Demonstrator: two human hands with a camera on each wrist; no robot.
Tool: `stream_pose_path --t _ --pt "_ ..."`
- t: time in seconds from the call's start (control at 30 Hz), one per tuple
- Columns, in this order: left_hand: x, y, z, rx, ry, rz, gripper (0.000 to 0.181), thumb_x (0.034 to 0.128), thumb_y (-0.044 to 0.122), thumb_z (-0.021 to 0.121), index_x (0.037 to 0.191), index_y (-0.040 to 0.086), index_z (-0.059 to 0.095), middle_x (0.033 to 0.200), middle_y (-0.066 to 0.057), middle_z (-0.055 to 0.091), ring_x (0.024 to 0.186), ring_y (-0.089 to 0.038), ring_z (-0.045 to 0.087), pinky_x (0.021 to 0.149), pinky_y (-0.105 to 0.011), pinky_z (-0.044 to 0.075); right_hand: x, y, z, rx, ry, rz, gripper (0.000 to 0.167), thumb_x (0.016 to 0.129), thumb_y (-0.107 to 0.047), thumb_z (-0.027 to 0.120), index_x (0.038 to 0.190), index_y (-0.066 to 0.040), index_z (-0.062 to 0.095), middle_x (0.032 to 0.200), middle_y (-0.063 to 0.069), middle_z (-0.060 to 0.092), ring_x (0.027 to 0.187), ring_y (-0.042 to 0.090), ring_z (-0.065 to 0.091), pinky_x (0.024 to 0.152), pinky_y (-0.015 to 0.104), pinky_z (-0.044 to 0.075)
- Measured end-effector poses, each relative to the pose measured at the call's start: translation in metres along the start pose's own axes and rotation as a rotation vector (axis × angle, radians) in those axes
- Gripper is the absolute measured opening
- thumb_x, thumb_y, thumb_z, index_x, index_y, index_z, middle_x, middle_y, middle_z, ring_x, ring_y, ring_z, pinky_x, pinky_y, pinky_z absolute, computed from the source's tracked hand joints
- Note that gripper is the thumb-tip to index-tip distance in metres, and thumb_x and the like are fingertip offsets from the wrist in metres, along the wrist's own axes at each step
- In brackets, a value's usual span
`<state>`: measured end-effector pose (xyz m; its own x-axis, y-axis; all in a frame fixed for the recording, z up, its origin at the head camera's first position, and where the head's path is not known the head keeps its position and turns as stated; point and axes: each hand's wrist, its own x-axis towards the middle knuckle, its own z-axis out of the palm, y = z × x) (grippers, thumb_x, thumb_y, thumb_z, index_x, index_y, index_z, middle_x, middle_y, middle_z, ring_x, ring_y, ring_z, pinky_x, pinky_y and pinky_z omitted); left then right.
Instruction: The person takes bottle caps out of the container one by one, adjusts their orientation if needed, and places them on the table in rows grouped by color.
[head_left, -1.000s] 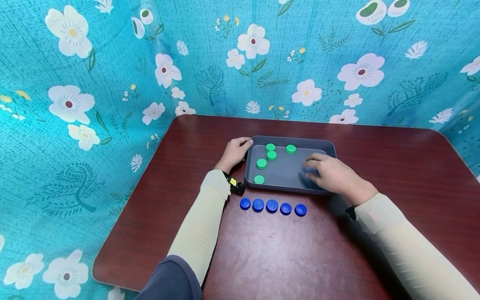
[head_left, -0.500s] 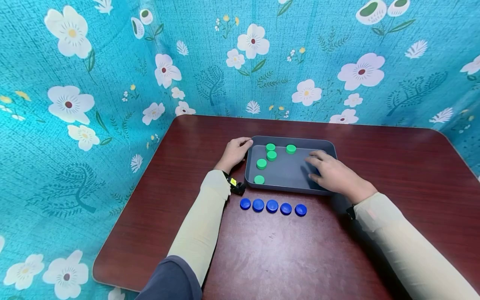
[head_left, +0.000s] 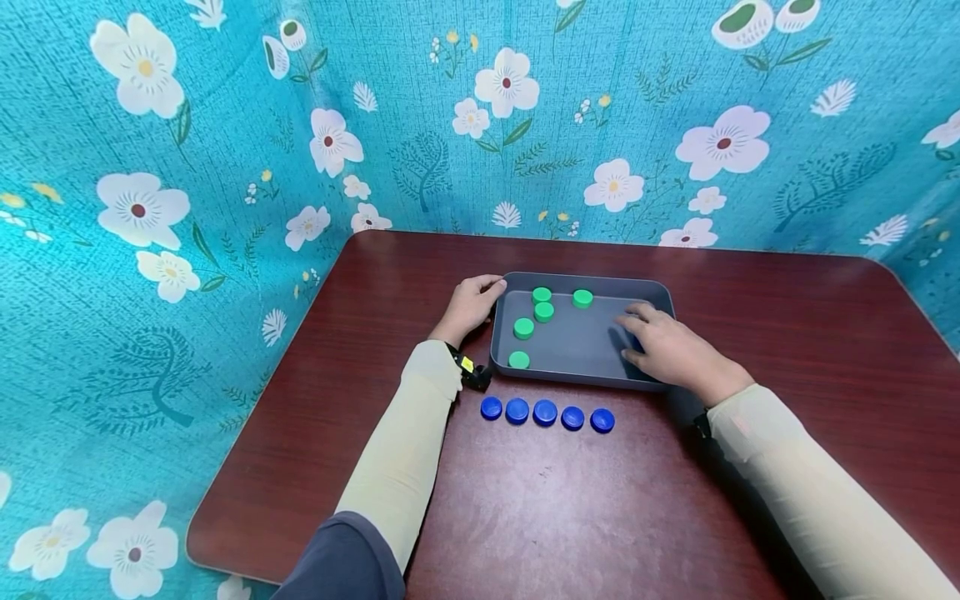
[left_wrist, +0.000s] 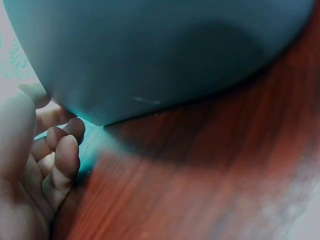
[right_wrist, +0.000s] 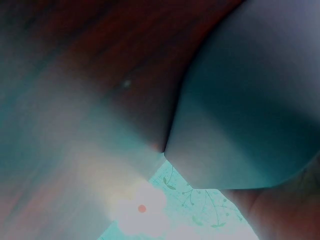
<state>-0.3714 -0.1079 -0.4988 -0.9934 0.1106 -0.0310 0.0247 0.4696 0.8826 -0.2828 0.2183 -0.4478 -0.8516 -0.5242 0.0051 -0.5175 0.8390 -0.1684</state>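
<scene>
A grey rectangular tray [head_left: 577, 377] lies on the table with several green caps [head_left: 543, 312] in its left and middle parts. My left hand [head_left: 467, 308] holds the tray's left side near the far corner. In the left wrist view, the left hand [left_wrist: 35, 160] has bent fingers beside the tray wall [left_wrist: 150, 65]. My right hand [head_left: 671, 346] is over the tray's right end, fingers spread and slightly bent, with something blue partly visible beneath it. The right wrist view shows the tray's outer wall [right_wrist: 225, 135] and part of the right hand [right_wrist: 285, 212]; its fingertips are hidden.
Several blue caps [head_left: 545, 412] form a row on the reddish-brown table [head_left: 525, 517], just in front of the tray. A blue flowered cloth [head_left: 420, 108] hangs behind the table and along its left side.
My right hand has shifted slightly to the right over the tray, and something blue shows beneath it. The left hand, the tray and the visible caps stay where they were.
</scene>
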Motion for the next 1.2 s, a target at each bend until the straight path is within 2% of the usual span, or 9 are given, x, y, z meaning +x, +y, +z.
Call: stream_pose_path --t 0.1,0.37,0.57,0.63,0.87,1.03,1.2 --pt "0.0003 -0.0003 0.0000 0.000 0.003 0.001 0.042 0.0989 0.047 0.053 0.132 0.023 0.063 0.120 0.003 0.063 0.079 -0.015 0.061 0.063 -0.034 0.054 0.0007 -0.0001 0.0006 -0.008 -0.012 0.011 0.053 0.088 -0.011 0.072 0.135 0.005 0.053 0.135 0.030 0.043 0.120 0.046 0.047 0.097 0.059 0.040" --pt "0.0008 -0.0002 0.0009 -0.010 -0.004 0.003 0.041 0.0987 0.048 0.053 0.132 0.025 0.063 0.087 -0.005 0.064 0.061 -0.022 0.057 0.060 -0.032 0.052 0.0016 0.0014 0.0022 -0.019 -0.004 0.000 0.045 0.087 -0.001 0.069 0.130 0.004 0.058 0.131 0.029 0.048 0.117 0.044 0.051 0.095 0.057 0.043" --pt "0.0008 -0.0013 0.0011 -0.014 -0.007 -0.001 0.043 0.0986 0.049 0.053 0.132 0.024 0.062 0.076 -0.007 0.062 0.057 -0.022 0.055 0.060 -0.033 0.052 0.0003 0.0025 0.0015 -0.027 0.003 -0.016 0.045 0.085 0.005 0.068 0.129 0.003 0.059 0.129 0.028 0.049 0.115 0.044 0.052 0.093 0.057 0.045" --pt "0.0007 -0.0016 0.0011 -0.013 -0.002 0.002 0.043 0.0985 0.049 0.053 0.132 0.023 0.063 0.076 -0.007 0.062 0.057 -0.022 0.055 0.060 -0.034 0.052 0.0002 0.0027 0.0012 -0.027 0.008 -0.027 0.045 0.085 0.005 0.067 0.130 0.003 0.059 0.129 0.028 0.050 0.114 0.044 0.053 0.092 0.057 0.045" --pt "0.0009 -0.0008 0.0002 -0.006 0.000 -0.002 0.044 0.0985 0.048 0.053 0.133 0.022 0.062 0.103 0.003 0.066 0.067 -0.020 0.059 0.062 -0.035 0.054 0.0003 0.0028 0.0020 -0.021 0.012 -0.029 0.045 0.087 0.003 0.067 0.131 0.003 0.058 0.127 0.027 0.051 0.109 0.041 0.057 0.087 0.055 0.049" --pt "-0.0006 0.0007 -0.0005 -0.013 -0.005 -0.012 0.043 0.0985 0.048 0.053 0.133 0.023 0.062 0.102 0.004 0.065 0.069 -0.020 0.058 0.062 -0.034 0.053 -0.0004 0.0044 0.0027 -0.022 0.018 -0.040 0.044 0.086 0.004 0.068 0.129 0.003 0.059 0.125 0.027 0.053 0.107 0.041 0.058 0.086 0.054 0.049" --pt "-0.0013 0.0019 -0.0006 -0.017 -0.011 -0.020 0.042 0.0987 0.048 0.053 0.132 0.025 0.062 0.097 -0.002 0.065 0.067 -0.021 0.058 0.062 -0.032 0.052 0.0002 0.0054 0.0033 -0.013 0.024 -0.048 0.039 0.086 0.007 0.065 0.125 0.001 0.063 0.122 0.024 0.056 0.106 0.038 0.059 0.087 0.052 0.050"
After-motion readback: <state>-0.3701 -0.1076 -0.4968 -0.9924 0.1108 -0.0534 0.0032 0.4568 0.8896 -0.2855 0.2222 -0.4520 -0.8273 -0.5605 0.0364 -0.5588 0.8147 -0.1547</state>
